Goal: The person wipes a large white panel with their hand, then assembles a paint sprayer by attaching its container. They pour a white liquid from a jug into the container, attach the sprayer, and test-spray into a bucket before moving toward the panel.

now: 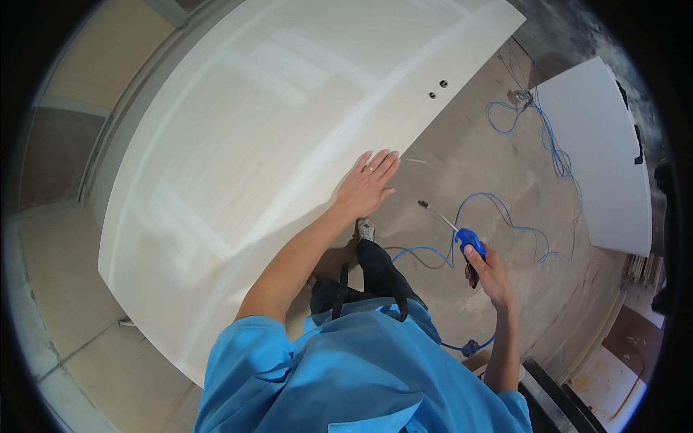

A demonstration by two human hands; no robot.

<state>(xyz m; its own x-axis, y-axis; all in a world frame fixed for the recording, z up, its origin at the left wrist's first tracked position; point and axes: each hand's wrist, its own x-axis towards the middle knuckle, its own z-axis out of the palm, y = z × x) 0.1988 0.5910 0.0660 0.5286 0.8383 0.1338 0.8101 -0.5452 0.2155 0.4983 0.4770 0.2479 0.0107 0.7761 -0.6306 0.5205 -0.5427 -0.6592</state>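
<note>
A large white panel (pixel 289 144) stretches from near my body to the far side, with two small round dark-rimmed holes (pixel 438 89) by its right edge. My left hand (pixel 367 184) lies flat on that edge, fingers spread apart and a ring on one of them. Off to the right, my right hand (pixel 487 273) is wrapped round the grip of a blue air blow gun (pixel 468 238). Its thin metal tube points up and left toward the panel edge, ending in a dark tip apart from the panel.
Blue hose (pixel 505 209) loops over the concrete floor (pixel 462 159) on the right and runs by my feet. A second white panel (pixel 595 144) stands at the far right, with coiled hose beside it. My shoe (pixel 367 229) shows close under the large panel's edge.
</note>
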